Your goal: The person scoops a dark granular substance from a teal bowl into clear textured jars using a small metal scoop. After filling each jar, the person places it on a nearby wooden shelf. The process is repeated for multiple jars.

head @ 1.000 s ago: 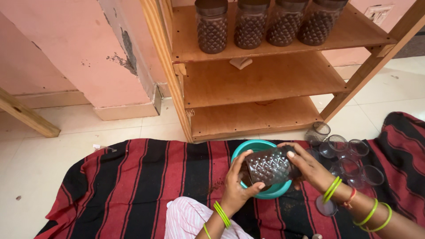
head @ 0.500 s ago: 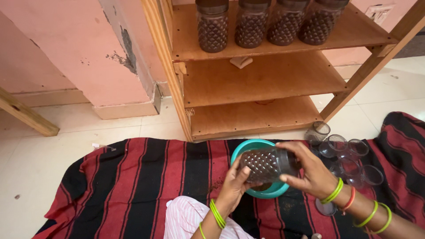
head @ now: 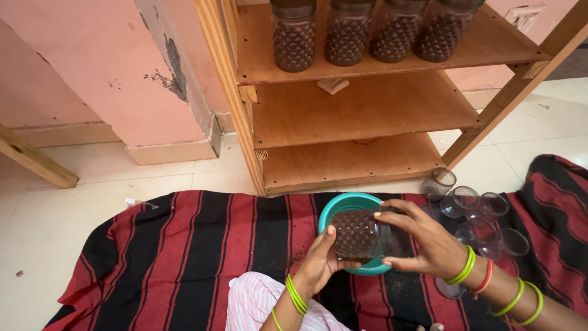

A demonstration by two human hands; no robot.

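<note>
A clear patterned jar [head: 361,234], partly filled with a dark brown powder, lies on its side over a teal bowl [head: 343,203]. My right hand [head: 422,240] grips the jar's open end from above and the side. My left hand [head: 320,260] supports the jar's base from below. The bowl rests on a red and black striped blanket [head: 202,257] spread on the floor. Brown powder is scattered on the blanket by the bowl.
Several empty clear jars [head: 474,214] lie on the blanket to the right. A wooden shelf unit [head: 367,104] stands just beyond, with several filled brown jars [head: 294,37] on its top shelf. A clear lid [head: 450,288] lies under my right wrist.
The jar has been turned and lowered toward the bowl, its filled base now to the left. My right hand shifted onto the open end; my left hand slid under the base.
</note>
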